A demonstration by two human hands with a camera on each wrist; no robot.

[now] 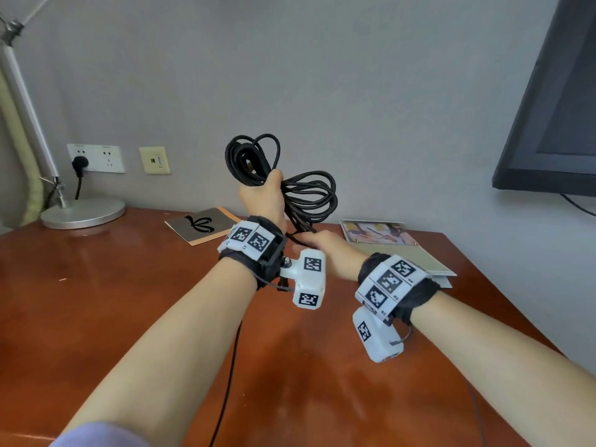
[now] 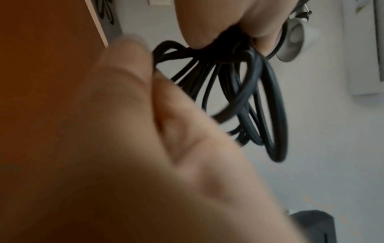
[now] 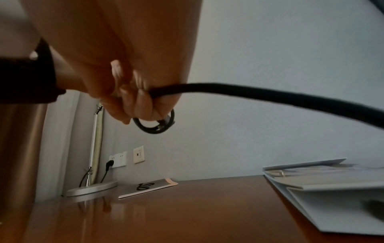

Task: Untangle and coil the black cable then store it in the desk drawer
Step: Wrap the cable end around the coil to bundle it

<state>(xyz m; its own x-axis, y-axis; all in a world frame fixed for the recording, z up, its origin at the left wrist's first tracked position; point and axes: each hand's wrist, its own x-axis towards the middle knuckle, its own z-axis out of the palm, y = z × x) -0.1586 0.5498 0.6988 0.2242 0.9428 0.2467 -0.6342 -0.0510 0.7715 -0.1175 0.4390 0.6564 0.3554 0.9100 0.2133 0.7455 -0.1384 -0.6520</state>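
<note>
**A:** Cable (image 1: 283, 175) first: where have you got it?

**B:** Your left hand (image 1: 263, 198) is raised above the surface (image 1: 96, 285), its fingers curled tight round the waist of the bundle, so loops fan out above and to the right of the fist. Your right hand (image 1: 322, 245) sits just below it, fingers (image 3: 143, 100) closed round a single strand, with a small loop poking out beneath them.

**A:** What could go wrong from here?

**B:** The loops look uneven. If you loosen the left fingers to take in the next turn, I'd expect the bundle to spring apart and tangle again. Pulling the right-hand strand hard could also cinch a crossing inside the fist into a knot.

**A:** Anything you can't make out?

**B:** Plenty. The drawer isn't in view at all. I can't find either end of the cable or say whether plugs are free. The left wrist view is blurred, so whether strands cross inside your grip is hidden. A thin dark line runs below your left forearm; I can't tell if it belongs to the cable.
</note>
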